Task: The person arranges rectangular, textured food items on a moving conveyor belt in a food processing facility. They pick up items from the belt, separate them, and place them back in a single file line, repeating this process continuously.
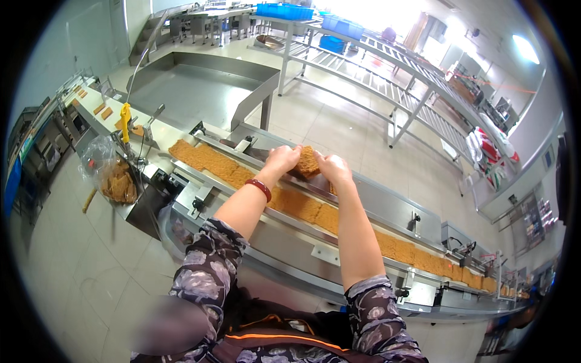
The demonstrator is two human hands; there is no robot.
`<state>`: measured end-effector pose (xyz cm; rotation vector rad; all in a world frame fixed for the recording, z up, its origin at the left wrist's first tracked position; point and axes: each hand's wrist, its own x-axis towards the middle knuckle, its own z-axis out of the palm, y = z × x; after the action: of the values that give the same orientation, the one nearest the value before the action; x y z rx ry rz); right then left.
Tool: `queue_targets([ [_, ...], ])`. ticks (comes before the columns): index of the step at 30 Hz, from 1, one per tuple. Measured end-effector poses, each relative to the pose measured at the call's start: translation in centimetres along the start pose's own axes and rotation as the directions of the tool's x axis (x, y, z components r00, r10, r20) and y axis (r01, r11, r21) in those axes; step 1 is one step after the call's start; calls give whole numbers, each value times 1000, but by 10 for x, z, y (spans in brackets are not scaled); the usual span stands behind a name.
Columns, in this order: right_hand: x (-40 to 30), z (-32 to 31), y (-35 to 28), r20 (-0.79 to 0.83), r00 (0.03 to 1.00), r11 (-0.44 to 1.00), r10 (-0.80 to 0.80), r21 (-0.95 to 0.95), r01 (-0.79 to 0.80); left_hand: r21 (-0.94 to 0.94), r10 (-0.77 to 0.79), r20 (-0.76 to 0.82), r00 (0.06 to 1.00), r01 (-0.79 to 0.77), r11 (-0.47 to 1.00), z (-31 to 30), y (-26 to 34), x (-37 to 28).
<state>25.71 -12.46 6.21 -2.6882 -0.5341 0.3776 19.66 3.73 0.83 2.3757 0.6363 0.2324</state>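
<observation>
A square piece of golden-brown, rough-textured food (308, 162) is held up between my two hands. My left hand (282, 162) pinches its left side, and my right hand (335, 168) grips the right side. The hands are above the far rail of a narrow conveyor (256, 203). Along its belt runs a row of similar flat pieces (297, 206), set nearly edge to edge; my forearms cover parts of this row. Just below the held piece, a dark surface and another brown piece (332, 188) show partly at the far rail.
A steel tray table (181, 90) stands beyond the conveyor at left. A clear bag with broken brown pieces (119, 181) sits at the near left, by a yellow-handled device (125, 120). Roller racks (345, 72) carrying blue crates (283, 11) stand farther back.
</observation>
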Motion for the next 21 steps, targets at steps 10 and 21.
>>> queue_targets([
  [10,-4,27,-20,37,977,922,-212,-322,213,-269,-40,75,996,58,961,-8,-8,10],
  [21,33,18,4,33,992,902,-122,420,97,-754,-91,445,891,428,498,-7,-2,5],
])
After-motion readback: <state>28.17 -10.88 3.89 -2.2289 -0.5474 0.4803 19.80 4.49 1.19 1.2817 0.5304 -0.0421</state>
